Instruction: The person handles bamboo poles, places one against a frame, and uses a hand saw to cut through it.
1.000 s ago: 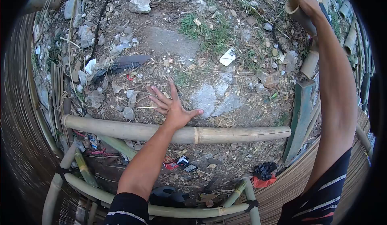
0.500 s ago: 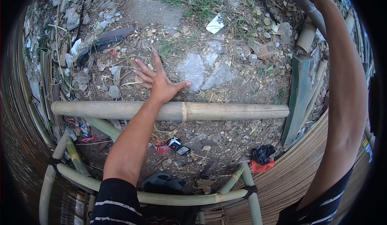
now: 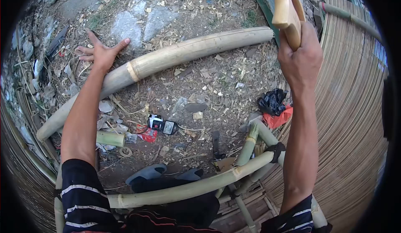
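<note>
My left hand [image 3: 101, 53] is spread wide, fingers and thumb apart, just beyond the bamboo pole [image 3: 179, 59]. Its wrist crosses over the pole, and nothing is in the palm. The pole is thick and pale, with a ringed joint near the left hand and a long crack toward its right end. On the right, my right hand [image 3: 303, 59] is closed round a smooth, light wooden saw handle [image 3: 286, 9] with a looped opening, raised near the pole's right end. No blade shows.
A green post [image 3: 262, 3] stands by the pole's right end. Nearer me is a bamboo frame [image 3: 196, 187] with dark-bound joints. Bundled thin strips [image 3: 346, 107] lie right. A black bag [image 3: 272, 101], a red bag [image 3: 279, 117] and a small dark device [image 3: 169, 127] lie on the littered ground.
My right hand has come down from the top right and now grips the saw handle. The view has shifted, so the pole appears slanted; my left hand stays spread beside it.
</note>
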